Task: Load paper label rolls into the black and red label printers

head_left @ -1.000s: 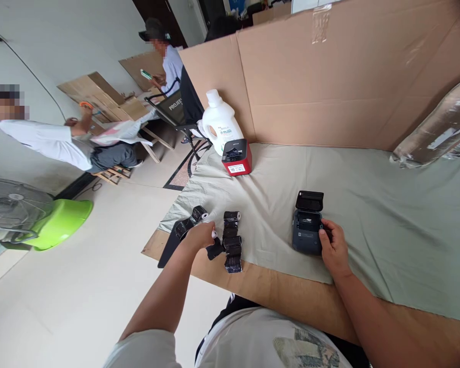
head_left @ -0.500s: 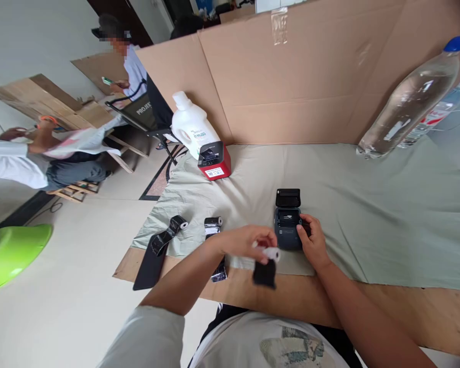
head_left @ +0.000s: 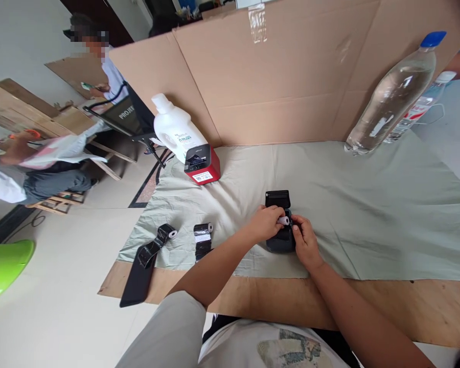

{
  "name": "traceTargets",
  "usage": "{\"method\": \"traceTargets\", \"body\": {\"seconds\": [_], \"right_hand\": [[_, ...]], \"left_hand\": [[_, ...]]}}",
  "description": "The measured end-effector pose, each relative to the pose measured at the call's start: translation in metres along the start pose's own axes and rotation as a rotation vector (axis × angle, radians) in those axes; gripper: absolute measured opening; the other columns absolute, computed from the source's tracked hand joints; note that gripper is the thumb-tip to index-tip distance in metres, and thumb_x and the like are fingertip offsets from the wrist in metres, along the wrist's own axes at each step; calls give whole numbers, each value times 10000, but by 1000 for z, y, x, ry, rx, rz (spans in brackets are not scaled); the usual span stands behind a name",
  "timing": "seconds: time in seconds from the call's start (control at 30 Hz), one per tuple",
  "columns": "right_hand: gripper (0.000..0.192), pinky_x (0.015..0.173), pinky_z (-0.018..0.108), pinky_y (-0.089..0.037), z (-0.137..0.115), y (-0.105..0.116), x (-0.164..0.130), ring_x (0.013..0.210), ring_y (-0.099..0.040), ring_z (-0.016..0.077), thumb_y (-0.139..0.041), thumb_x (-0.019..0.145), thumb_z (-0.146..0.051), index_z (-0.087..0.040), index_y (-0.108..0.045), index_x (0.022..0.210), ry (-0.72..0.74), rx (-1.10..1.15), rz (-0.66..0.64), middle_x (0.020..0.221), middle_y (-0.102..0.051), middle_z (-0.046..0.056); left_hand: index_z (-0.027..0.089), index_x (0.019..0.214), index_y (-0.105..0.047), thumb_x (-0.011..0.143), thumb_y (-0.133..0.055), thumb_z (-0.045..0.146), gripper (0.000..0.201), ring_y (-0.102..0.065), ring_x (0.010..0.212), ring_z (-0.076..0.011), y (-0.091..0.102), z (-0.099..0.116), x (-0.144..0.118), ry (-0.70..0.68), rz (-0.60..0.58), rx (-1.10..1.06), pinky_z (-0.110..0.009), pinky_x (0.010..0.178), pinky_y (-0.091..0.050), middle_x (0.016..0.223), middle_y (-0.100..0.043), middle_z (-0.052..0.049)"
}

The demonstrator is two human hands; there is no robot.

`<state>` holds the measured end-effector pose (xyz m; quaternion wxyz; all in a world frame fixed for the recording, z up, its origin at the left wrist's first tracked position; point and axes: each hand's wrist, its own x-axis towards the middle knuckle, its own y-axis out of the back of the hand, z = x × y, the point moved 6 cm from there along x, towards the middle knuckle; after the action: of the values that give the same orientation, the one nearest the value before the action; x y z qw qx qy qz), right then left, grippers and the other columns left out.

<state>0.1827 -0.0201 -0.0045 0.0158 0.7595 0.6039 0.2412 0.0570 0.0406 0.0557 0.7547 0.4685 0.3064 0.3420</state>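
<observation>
Left hand [head_left: 267, 224] pinching; right hand [head_left: 305, 238] (close by) bent.

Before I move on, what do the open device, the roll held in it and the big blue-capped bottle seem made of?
Device: probably hard plastic, dark and mostly matte, with smooth rounded edges.

Roll: likely paper, pale and dull at its visible end; much of it is hidden.

Bottle: probably clear, glossy plastic, see-through with bright highlights.

Soft, even light, glints on the large bottle [head_left: 393, 99], dark upper-right corner.
</observation>
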Motion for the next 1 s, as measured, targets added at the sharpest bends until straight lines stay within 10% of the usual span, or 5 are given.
{"method": "traceTargets", "body": {"seconds": [0.33,1.0], "right_hand": [[202,969,506,-466,-36,4,-8,1169,-495,277,-542,905,-288,-250,-677,1051,239,-220,-29,1299,-505,108],[170,1012,518,-451,-26,0,-8,1183,-520,285,-588,870,-337,-225,-653,980,158,-204,-24,1244,-517,128]], "left_hand": [[183,921,-681,865,-525,199,167,-571,1008,-268,3,9,1,-60,-1,155,-431,907,-344,976,-699,-89],[174,1057,-613,912,-476,233,208,-493,1081,-284,-14,6,-1,-15,11,119,-452,909,-369,1096,-600,-103]]}}
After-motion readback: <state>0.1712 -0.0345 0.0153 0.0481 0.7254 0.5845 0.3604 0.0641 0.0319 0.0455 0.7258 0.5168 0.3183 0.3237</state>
